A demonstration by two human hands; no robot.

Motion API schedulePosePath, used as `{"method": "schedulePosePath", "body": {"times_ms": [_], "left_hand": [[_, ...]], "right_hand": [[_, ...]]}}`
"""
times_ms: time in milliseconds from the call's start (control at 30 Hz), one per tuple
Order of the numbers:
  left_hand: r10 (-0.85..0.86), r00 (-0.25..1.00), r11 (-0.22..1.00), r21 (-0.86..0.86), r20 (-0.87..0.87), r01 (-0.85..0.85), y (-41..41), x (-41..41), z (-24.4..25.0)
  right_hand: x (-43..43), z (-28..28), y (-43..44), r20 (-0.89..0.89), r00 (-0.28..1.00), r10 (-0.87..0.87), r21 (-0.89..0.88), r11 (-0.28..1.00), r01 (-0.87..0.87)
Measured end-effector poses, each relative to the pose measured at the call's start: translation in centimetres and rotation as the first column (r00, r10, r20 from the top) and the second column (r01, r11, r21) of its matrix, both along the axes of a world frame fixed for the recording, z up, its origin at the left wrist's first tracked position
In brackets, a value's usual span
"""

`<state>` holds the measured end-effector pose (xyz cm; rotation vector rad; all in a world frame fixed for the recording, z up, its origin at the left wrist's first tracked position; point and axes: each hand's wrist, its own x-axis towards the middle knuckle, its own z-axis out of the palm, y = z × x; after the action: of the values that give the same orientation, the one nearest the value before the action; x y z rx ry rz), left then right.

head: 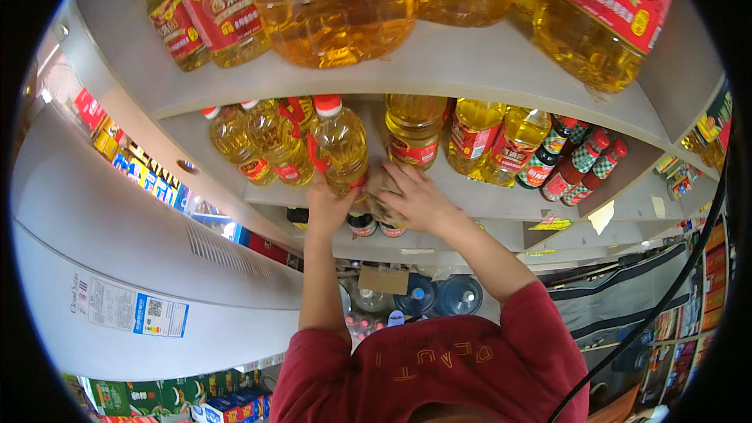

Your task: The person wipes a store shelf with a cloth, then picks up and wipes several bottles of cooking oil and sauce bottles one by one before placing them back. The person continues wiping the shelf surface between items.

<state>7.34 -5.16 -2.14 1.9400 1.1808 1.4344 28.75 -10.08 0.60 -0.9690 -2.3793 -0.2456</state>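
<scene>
My left hand (330,204) grips a clear plastic bottle of yellow cooking oil (339,144) with a red cap and a red handle, low on its body near the shelf's front. A greyish-brown cloth (383,195) is bunched under the fingers of my right hand (418,198), against the bottle's right side. Behind that hand stands a wider oil bottle (414,129) with a red label. Several more oil bottles (258,141) stand left of the held one. My fingers partly hide its base and the cloth.
On the right of this shelf are oil bottles (476,132) and dark sauce bottles (581,164). Large oil jugs (341,17) line the shelf above. Water jugs (461,295) stand below. A white appliance (158,258) is at left; a black cable (664,299) crosses the right side.
</scene>
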Motion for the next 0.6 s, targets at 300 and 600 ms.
{"method": "schedulePosePath", "body": {"times_ms": [300, 600], "left_hand": [[0.293, 0.911, 0.942, -0.074, -0.291, -0.327, 4.7, 2.6, 1.0], [0.366, 0.809, 0.889, -0.085, -0.461, -0.450, 11.8, 3.1, -0.5]], "right_hand": [[12.5, -5.5, -6.8, -0.207, 0.899, -0.387, -0.058, 0.922, 0.383], [11.6, -5.2, -6.3, -0.309, 0.865, -0.395, -0.055, 0.916, 0.398]]}}
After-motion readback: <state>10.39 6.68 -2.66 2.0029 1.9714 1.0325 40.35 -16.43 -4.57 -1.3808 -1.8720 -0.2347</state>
